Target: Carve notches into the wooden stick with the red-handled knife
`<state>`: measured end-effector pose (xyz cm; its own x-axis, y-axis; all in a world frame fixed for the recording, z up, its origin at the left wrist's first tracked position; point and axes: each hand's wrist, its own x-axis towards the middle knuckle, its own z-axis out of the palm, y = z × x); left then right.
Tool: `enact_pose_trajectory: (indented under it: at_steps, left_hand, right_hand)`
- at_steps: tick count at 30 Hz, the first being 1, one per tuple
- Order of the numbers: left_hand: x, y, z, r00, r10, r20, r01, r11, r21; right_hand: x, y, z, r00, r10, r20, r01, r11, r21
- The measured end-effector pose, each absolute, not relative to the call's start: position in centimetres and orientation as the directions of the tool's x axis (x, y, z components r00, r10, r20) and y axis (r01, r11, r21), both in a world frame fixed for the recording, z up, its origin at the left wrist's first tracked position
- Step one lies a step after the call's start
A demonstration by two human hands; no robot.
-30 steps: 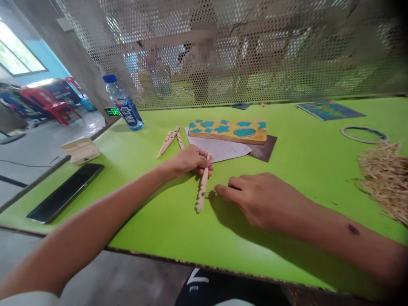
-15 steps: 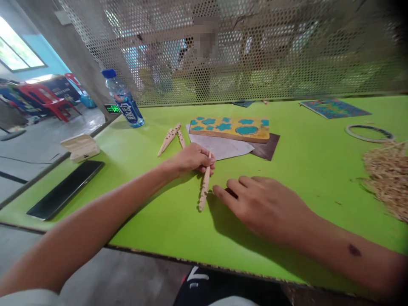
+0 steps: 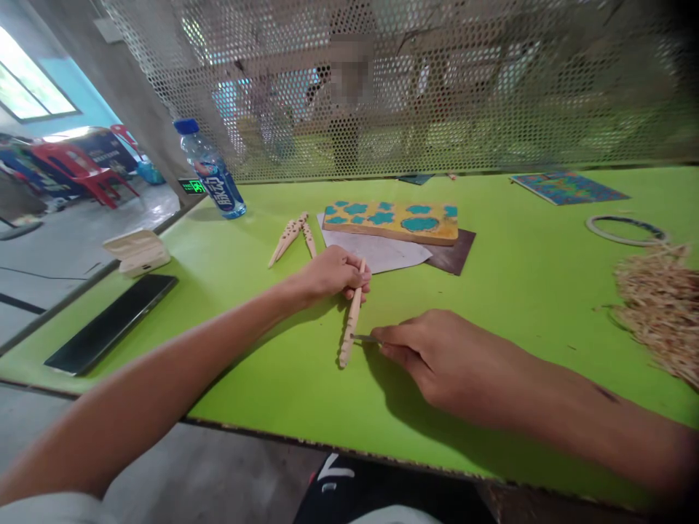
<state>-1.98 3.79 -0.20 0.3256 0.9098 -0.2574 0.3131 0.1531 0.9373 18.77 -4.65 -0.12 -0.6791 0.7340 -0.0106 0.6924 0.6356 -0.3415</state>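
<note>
My left hand (image 3: pixel 341 273) pinches the upper end of a pale notched wooden stick (image 3: pixel 352 320), whose lower end points toward me over the green table (image 3: pixel 262 371). From the right, my right hand (image 3: pixel 437 349) is closed on a thin metal blade-like tool (image 3: pixel 368 338). Its tip meets the stick's side at one of the notches. Most of the tool is hidden in my fingers. Beyond my left hand lie several similar carved wooden pieces (image 3: pixel 289 236).
A yellow board with teal patches (image 3: pixel 390 222) rests on white paper (image 3: pixel 376 255) and a dark sheet (image 3: pixel 456 255). Left are a bottle (image 3: pixel 215 178), a small open case (image 3: pixel 136 251) and a phone (image 3: pixel 112 324). Right are shavings (image 3: pixel 660 313) and a tape roll (image 3: pixel 628 229). Perforated mesh stands behind.
My right hand has rolled over, so the tool's blade shows more plainly against the stick. The stick's lower end has shifted slightly toward me; my left hand keeps its hold.
</note>
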Motion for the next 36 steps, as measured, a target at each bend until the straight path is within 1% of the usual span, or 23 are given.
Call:
enact_pose_trajectory:
  at_steps: [1,4,5,6,7,8,11,12,13,14,15,19,21,23,24,25,28,29,30,31,32,34,36]
  left_hand:
    - [-2.0,3.8,-0.1,0.326,0.911,-0.253,0.312,0.149,0.938]
    - [-2.0,3.5,0.4,0.329,0.92,-0.212,0.301,0.111,0.947]
    - [-2.0,3.4,0.6,0.333,0.924,-0.187,0.295,0.087,0.952]
    - [-2.0,3.2,0.9,0.339,0.928,-0.157,0.292,0.055,0.955]
    - [-1.9,2.9,1.3,0.343,0.931,-0.121,0.292,0.016,0.956]
    - [-1.8,2.6,1.6,0.347,0.934,-0.083,0.294,-0.024,0.955]
    - [-1.5,1.5,2.6,0.348,0.937,0.015,0.302,-0.128,0.945]
    - [-1.4,1.2,2.9,0.343,0.938,0.037,0.301,-0.148,0.942]
    - [-1.3,0.9,3.1,0.333,0.941,0.054,0.299,-0.16,0.941]
    - [-1.3,0.8,3.4,0.318,0.946,0.067,0.298,-0.167,0.94]
    - [-1.3,0.7,3.6,0.3,0.951,0.079,0.296,-0.171,0.94]
    - [-1.4,0.5,4.2,0.247,0.963,0.107,0.279,-0.176,0.944]
    - [-1.4,0.4,4.4,0.249,0.962,0.114,0.288,-0.186,0.939]
    - [-1.4,0.1,4.5,0.257,0.957,0.131,0.303,-0.209,0.93]
    - [-1.3,-0.1,4.6,0.26,0.954,0.147,0.305,-0.225,0.925]
    - [-1.2,-0.3,4.6,0.263,0.951,0.165,0.302,-0.243,0.922]
    - [-1.0,-0.8,4.6,0.262,0.942,0.211,0.278,-0.283,0.918]
    - [-1.0,-0.9,4.6,0.258,0.941,0.22,0.266,-0.288,0.92]
    - [-1.0,-0.9,4.6,0.25,0.941,0.227,0.254,-0.29,0.923]
    - [-1.1,-0.8,4.6,0.238,0.942,0.236,0.241,-0.293,0.925]
    - [-1.2,-0.7,4.6,0.225,0.942,0.248,0.227,-0.298,0.927]
    - [-1.4,-0.4,4.5,0.202,0.941,0.272,0.206,-0.312,0.927]
    - [-1.6,0.0,4.3,0.188,0.941,0.28,0.198,-0.315,0.928]
  right_hand:
    - [18.7,-4.9,-0.1,-0.692,0.721,-0.03,0.695,0.655,-0.296]
    - [18.0,-5.8,0.2,-0.719,0.693,-0.052,0.695,0.714,-0.082]
    - [17.7,-6.1,0.3,-0.718,0.694,-0.053,0.696,0.717,-0.038]
    - [17.5,-6.2,0.4,-0.714,0.698,-0.06,0.7,0.714,-0.022]
    - [17.4,-6.3,0.5,-0.708,0.702,-0.07,0.705,0.708,-0.036]
    - [17.4,-6.2,0.6,-0.703,0.706,-0.081,0.711,0.699,-0.077]
    - [17.7,-5.8,0.7,-0.699,0.709,-0.091,0.704,0.661,-0.259]
    - [17.8,-5.7,0.7,-0.698,0.711,-0.083,0.698,0.651,-0.299]
    - [17.9,-5.6,0.6,-0.697,0.713,-0.072,0.695,0.648,-0.31]
    - [18.0,-5.6,0.5,-0.696,0.715,-0.064,0.699,0.654,-0.289]
    - [18.0,-5.7,0.4,-0.695,0.717,-0.053,0.706,0.667,-0.239]
    - [17.5,-6.6,-0.3,-0.706,0.708,0.009,0.708,0.705,0.035]
    - [17.1,-6.9,-0.6,-0.709,0.705,0.01,0.703,0.706,0.084]
    - [16.8,-7.0,-0.7,-0.7,0.713,-0.025,0.712,0.701,0.045]
    - [16.8,-6.9,-0.7,-0.692,0.72,-0.037,0.721,0.693,-0.012]
    - [16.8,-6.7,-0.6,-0.679,0.733,-0.043,0.733,0.673,-0.099]
    - [17.2,-5.9,-0.2,-0.628,0.776,-0.065,0.714,0.541,-0.444]
    - [17.4,-5.6,0.0,-0.617,0.783,-0.074,0.686,0.49,-0.538]
    - [17.7,-5.2,0.1,-0.609,0.789,-0.08,0.662,0.45,-0.599]
    - [18.0,-4.9,0.2,-0.605,0.792,-0.084,0.647,0.428,-0.631]
    - [18.3,-4.5,0.3,-0.599,0.797,-0.075,0.645,0.425,-0.635]
    - [18.9,-3.8,0.4,-0.564,0.825,-0.028,0.68,0.445,-0.584]
    - [19.4,-3.1,0.5,-0.516,0.856,0.025,0.737,0.458,-0.497]
